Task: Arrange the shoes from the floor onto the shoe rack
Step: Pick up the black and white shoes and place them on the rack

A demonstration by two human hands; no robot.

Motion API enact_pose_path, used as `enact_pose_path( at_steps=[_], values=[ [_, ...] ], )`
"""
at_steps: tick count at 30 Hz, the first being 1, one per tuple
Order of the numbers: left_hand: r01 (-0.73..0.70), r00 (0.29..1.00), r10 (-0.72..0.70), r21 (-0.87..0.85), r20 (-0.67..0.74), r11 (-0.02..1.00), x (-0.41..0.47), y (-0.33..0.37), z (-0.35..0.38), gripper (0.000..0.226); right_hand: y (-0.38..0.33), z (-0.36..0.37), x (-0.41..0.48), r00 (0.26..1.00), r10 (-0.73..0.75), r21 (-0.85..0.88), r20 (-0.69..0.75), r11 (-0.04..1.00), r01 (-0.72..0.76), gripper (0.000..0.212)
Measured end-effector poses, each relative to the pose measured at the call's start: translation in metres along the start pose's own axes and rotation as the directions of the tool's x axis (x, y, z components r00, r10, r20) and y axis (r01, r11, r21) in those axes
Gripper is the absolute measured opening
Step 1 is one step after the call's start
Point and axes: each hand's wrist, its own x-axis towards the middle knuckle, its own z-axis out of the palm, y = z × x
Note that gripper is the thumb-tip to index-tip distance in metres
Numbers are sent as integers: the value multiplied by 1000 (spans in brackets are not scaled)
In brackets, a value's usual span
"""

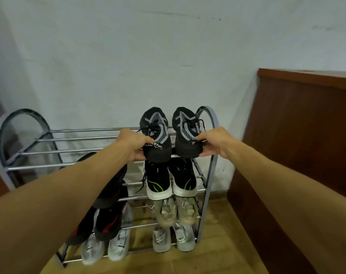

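A metal shoe rack (73, 153) with several tiers of chrome bars stands against the wall. Two black sneakers with grey patterns sit toes to the wall on the right end of its top tier. My left hand (133, 144) grips the heel of the left black sneaker (155, 127). My right hand (216, 142) grips the heel of the right black sneaker (187, 131). On the tier below sits a black pair with white soles (171, 180), under it a beige pair (175, 213), and lowest a grey pair (171, 238).
A dark wooden cabinet (298, 139) stands close to the rack's right side. A black and red pair (105, 222) and a white pair (106, 248) fill the lower left tiers, partly hidden by my left arm. The floor is wooden.
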Motion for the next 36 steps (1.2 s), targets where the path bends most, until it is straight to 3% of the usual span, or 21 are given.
enact_pose_path(
  at_steps=[4,9,13,15,17,20,24,26,30,36],
  values=[
    [61,997,-64,68,39,996,18,-3,7,9,5,5,21,1000,-9,-45,-26,999,8,23],
    [32,998,-39,128,46,991,16,-11,1,23,11,14,18,993,-49,-154,-108,987,32,27],
    [-44,999,42,161,16,986,-15,-14,3,28,11,19,-5,993,-71,-210,-99,977,49,36],
    [-126,991,133,221,-18,967,-36,-17,4,13,10,21,-25,992,-95,-265,-86,962,69,30],
    [-180,980,197,278,-33,944,-63,-20,3,17,12,19,-49,993,-100,-301,-64,950,77,23],
    [-193,981,180,306,71,932,-108,-32,4,11,23,9,-84,998,-48,-343,-41,939,31,34],
    [-223,969,149,429,199,875,-166,-52,5,53,49,-13,-137,1000,10,-384,-3,923,-10,36],
    [-256,957,152,474,247,842,-195,-61,7,62,65,-26,-166,999,34,-404,24,915,-22,35],
    [-297,932,155,449,326,843,-250,-80,19,54,107,-49,-210,995,80,-475,66,879,-39,27],
    [-409,850,60,584,523,701,-288,-138,75,37,209,-78,-257,968,239,-497,78,851,-170,35]
  ],
)
